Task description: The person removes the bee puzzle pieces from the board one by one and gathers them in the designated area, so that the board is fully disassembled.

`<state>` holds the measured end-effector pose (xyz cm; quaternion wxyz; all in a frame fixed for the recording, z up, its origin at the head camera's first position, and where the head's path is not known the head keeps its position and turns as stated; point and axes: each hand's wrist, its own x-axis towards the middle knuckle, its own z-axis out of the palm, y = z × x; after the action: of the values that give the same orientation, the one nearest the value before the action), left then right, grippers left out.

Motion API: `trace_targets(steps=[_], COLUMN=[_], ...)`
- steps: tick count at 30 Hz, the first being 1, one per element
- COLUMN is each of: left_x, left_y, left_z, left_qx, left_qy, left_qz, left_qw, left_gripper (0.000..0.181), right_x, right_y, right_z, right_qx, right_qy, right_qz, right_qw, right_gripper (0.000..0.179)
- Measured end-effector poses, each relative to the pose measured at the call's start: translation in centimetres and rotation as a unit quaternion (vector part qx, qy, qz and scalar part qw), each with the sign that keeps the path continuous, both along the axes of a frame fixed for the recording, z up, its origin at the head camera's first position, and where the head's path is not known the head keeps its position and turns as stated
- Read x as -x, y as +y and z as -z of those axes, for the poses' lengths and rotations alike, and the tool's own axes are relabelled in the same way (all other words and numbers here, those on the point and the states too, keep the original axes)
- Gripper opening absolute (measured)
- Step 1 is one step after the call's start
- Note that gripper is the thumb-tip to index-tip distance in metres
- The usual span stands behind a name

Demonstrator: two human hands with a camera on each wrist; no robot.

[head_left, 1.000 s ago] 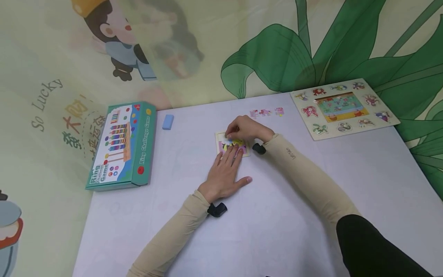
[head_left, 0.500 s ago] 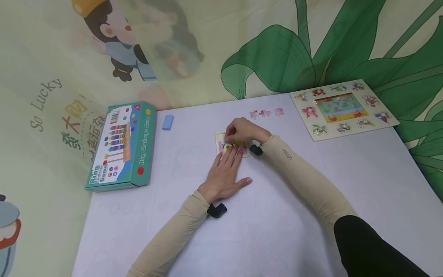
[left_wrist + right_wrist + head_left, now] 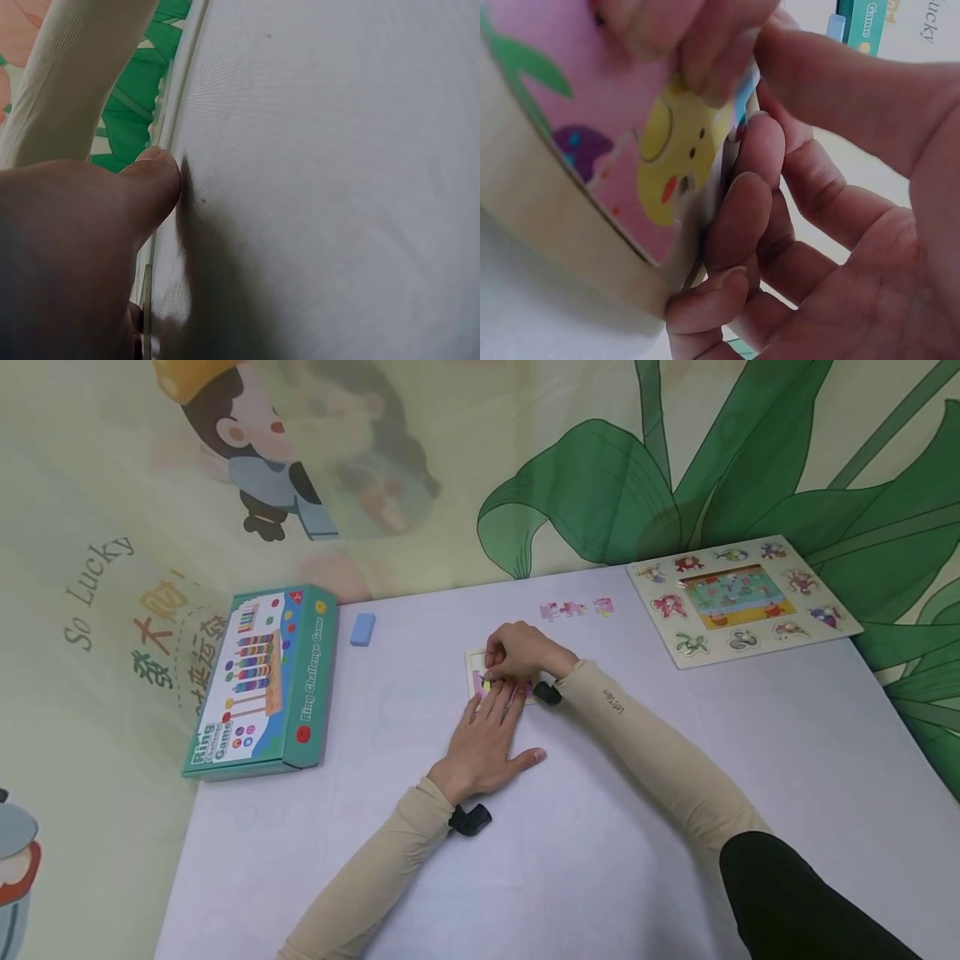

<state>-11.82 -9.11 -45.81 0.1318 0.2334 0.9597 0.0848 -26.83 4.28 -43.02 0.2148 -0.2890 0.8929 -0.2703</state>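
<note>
— Where's your left hand [image 3: 487, 739]?
— Flat, fingers straight, pressing the small puzzle board's [image 3: 476, 662] near edge.
— And your right hand [image 3: 520, 651]?
— Arched over the board, fingertips curled, pinching a puzzle piece [image 3: 741, 94] against it.

Both hands cover most of the puzzle [image 3: 474, 662]. In the right wrist view its picture is cut off and fingers [image 3: 739, 217] hide the right edge. Loose pieces [image 3: 573, 607] too small to read.

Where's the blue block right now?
In the head view, the blue block lies on the table, just right of the game box.
</note>
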Motion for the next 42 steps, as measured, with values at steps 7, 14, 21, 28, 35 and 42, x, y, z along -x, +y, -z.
trace_targets(steps=[7, 14, 21, 28, 35, 42], left_x=[0.0, 0.1, 0.0, 0.0, 0.0, 0.1], left_y=[0.0, 0.1, 0.1, 0.1, 0.0, 0.1], left_z=[0.0, 0.3, 0.0, -0.1, 0.0, 0.0], left_qx=[-0.004, -0.006, -0.005, -0.005, -0.008, -0.008], left_qy=[0.003, 0.006, 0.003, -0.005, 0.000, -0.001], left_qz=[0.000, 0.002, 0.000, -0.003, -0.003, -0.002], left_qw=[1.0000, 1.0000, 1.0000, 1.0000, 1.0000, 1.0000], left_gripper=[0.095, 0.095, 0.094, 0.095, 0.095, 0.095], right_x=[0.0, -0.1, 0.2, 0.2, 0.0, 0.6], right_y=[-0.2, 0.0, 0.2, 0.3, 0.4, 1.0], right_z=[-0.2, -0.4, -0.2, 0.0, -0.2, 0.2], right_qx=[0.006, 0.013, 0.011, 0.027, 0.049, 0.086], right_qy=[-0.013, -0.015, -0.019, -0.036, -0.052, -0.037], right_qz=[-0.011, 0.006, -0.001, -0.010, 0.002, 0.021], right_qw=[0.9998, 0.9998, 0.9998, 0.9989, 0.9975, 0.9954], right_gripper=[0.011, 0.017, 0.014, 0.011, 0.008, 0.009])
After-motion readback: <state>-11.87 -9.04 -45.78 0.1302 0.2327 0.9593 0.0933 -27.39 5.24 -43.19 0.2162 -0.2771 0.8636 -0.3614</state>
